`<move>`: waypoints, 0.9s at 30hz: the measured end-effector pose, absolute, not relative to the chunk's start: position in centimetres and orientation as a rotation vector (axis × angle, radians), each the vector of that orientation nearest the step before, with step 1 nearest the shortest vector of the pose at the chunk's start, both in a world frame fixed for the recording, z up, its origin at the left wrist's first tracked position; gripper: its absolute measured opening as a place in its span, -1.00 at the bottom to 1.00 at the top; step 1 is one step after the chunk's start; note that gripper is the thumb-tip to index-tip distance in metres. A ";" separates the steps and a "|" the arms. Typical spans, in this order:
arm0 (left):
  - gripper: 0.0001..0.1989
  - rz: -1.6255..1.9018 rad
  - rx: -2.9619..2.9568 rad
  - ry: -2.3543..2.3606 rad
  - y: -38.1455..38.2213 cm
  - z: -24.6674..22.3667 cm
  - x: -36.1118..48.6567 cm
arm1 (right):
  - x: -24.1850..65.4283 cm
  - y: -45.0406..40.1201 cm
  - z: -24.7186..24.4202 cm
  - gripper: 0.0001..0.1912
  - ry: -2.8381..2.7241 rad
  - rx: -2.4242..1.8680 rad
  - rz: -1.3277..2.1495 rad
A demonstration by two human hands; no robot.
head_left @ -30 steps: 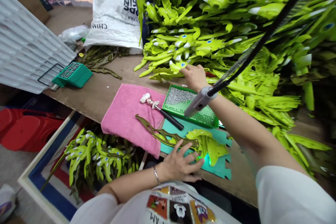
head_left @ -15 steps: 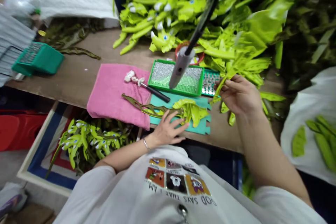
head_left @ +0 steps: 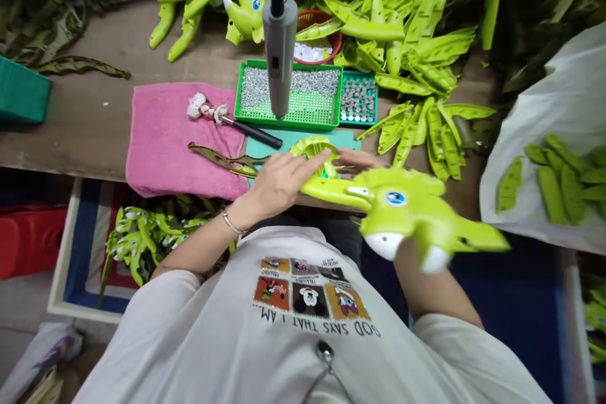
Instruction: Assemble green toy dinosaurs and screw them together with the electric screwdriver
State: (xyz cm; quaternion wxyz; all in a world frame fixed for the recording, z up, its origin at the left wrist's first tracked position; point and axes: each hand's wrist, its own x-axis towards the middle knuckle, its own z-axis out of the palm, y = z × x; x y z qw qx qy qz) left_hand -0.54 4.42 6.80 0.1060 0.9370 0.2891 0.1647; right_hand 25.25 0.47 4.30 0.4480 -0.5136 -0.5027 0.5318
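Observation:
My left hand (head_left: 279,180) is closed around the narrow left end of a lime-green animal-shaped piece (head_left: 407,202) with a blue eye and white tips. That piece hangs in front of my right forearm and hides most of my right hand (head_left: 357,160); only some fingers show, beside a hollow lime-green shell (head_left: 312,148) on the teal mat (head_left: 348,139). What these fingers hold, if anything, is hidden. A long olive strip (head_left: 222,161) reaches from the pink cloth (head_left: 161,139) to my left hand.
A grey hanging tool (head_left: 280,57) is over the green tray (head_left: 241,91) of small metal parts. A black-handled tool (head_left: 255,132) lies nearby. Heaps of lime-green pieces (head_left: 416,25) fill the back; a white sack (head_left: 544,101) is at the right.
The eyed piece now stretches from my left hand across my right forearm. My right hand has moved left from the loose green parts to the mat. The view has shifted.

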 end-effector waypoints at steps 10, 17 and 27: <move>-0.45 0.430 2.852 1.411 4.7 5.0 -6.6 | 28.3 1.0 7.8 -0.68 -1.578 -1.314 1.126; -0.50 0.490 2.662 1.280 4.9 3.3 -6.7 | 28.5 3.0 5.6 -0.73 -1.912 -1.412 0.918; -0.54 0.539 2.598 1.241 5.0 2.0 -7.6 | 28.9 5.6 4.8 -0.79 -1.899 -1.355 1.096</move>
